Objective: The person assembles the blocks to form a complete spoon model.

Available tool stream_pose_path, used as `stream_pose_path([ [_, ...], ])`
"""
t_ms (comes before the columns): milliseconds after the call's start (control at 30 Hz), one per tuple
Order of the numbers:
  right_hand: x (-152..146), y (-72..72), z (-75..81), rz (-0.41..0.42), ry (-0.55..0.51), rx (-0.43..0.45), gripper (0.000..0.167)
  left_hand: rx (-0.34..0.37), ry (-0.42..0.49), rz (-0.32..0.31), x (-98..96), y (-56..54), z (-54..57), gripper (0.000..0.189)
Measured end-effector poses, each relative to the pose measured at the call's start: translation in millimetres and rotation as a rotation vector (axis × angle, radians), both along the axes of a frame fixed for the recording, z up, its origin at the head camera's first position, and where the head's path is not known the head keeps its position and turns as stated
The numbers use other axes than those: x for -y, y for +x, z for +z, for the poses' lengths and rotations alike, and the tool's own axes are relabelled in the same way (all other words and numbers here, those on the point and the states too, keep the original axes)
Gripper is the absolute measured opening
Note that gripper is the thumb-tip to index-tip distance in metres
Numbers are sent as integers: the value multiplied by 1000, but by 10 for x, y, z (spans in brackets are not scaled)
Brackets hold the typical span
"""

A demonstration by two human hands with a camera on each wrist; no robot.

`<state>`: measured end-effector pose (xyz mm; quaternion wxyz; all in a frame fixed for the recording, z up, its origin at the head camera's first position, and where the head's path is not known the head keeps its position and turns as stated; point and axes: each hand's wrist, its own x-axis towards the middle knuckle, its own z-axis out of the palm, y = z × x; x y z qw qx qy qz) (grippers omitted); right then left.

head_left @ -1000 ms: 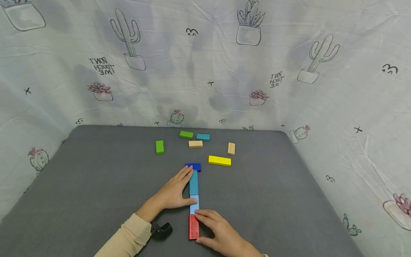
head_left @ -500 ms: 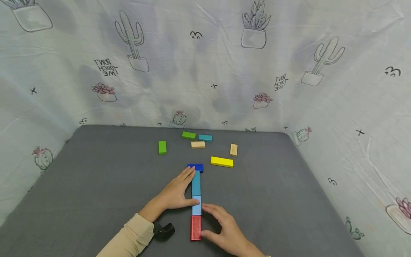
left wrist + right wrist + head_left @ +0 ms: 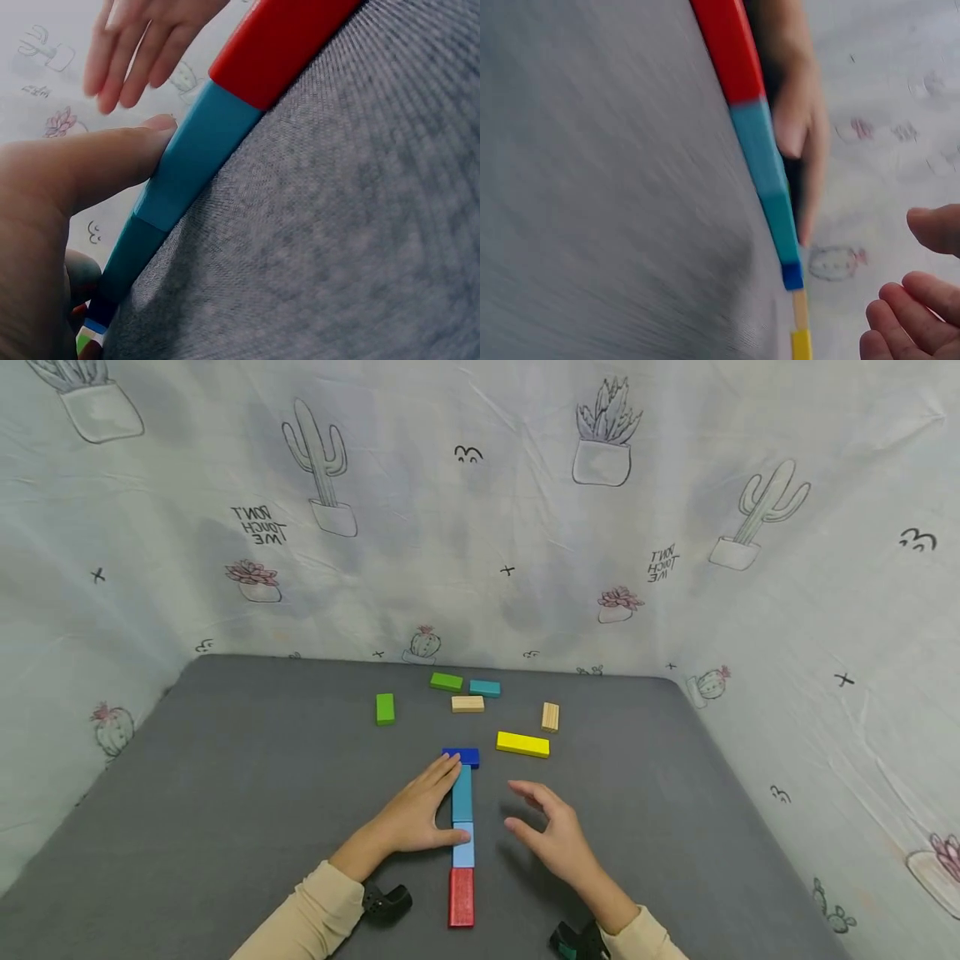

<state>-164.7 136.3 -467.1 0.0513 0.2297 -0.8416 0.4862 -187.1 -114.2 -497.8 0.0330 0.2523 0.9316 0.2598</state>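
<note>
A line of blocks runs toward me on the grey table: a dark blue block (image 3: 468, 756) crosswise at the far end, then a teal block (image 3: 462, 797), a light blue block (image 3: 463, 856) and a red block (image 3: 462, 900). My left hand (image 3: 416, 814) lies along the line's left side, fingertips at the dark blue block and thumb on the light blue one. Its fingers are fairly straight. To the right of the line, my right hand (image 3: 558, 835) hovers above the table with thumb and fingers apart, holding nothing; the right wrist view shows its fingers (image 3: 907, 319) loosely bent.
Loose blocks lie farther back: a yellow block (image 3: 522, 744), two wooden blocks, one crosswise (image 3: 467, 704) and one lengthwise (image 3: 551, 717), two green blocks, one upper (image 3: 446, 682) and one at left (image 3: 385, 709), and a teal block (image 3: 484, 688). A printed cloth (image 3: 450, 527) hangs around the table.
My right hand has let go of the red block and moved forward and right, off the line. The left hand has kept its place on the blocks. The head view has tilted slightly.
</note>
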Motion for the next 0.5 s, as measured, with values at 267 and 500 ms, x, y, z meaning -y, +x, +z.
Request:
stream_pose_path([
  [267,-80,-444,8,-110,-90,36,44,-1,8,-11,-14,16,-14,105],
  [500,-211,-872,-75,-264,-111,102,46,-12,2,-10,-6,2,-10,104],
])
